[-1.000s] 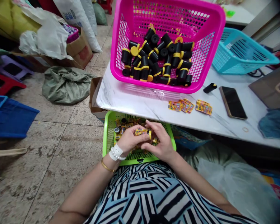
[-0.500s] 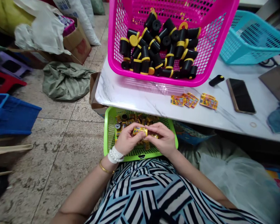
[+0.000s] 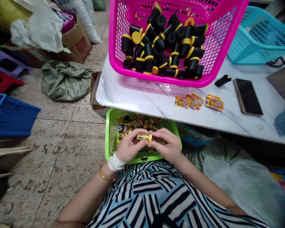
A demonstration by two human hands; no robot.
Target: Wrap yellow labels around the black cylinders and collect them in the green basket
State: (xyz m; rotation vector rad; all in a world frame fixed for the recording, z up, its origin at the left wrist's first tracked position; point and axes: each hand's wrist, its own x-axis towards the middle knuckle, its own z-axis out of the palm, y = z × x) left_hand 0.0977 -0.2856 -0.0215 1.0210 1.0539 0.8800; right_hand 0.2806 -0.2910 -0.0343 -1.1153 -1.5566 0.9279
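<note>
Yellow-wrapped roll (image 3: pixel 144 137) held level over green basket (image 3: pixel 108 139), long axis left-right, pinched between left hand (image 3: pixel 129 147) and right hand (image 3: pixel 168 148), each grip closed on one end.

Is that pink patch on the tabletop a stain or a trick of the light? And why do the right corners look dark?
Head view: the patch is the pink basket mirrored in the glossy table, not a stain. The wide lens shades the right corners and smears that edge. Light is soft, with no hard shadows. The left hand, right hand and the roll they hold look sharp.
</note>
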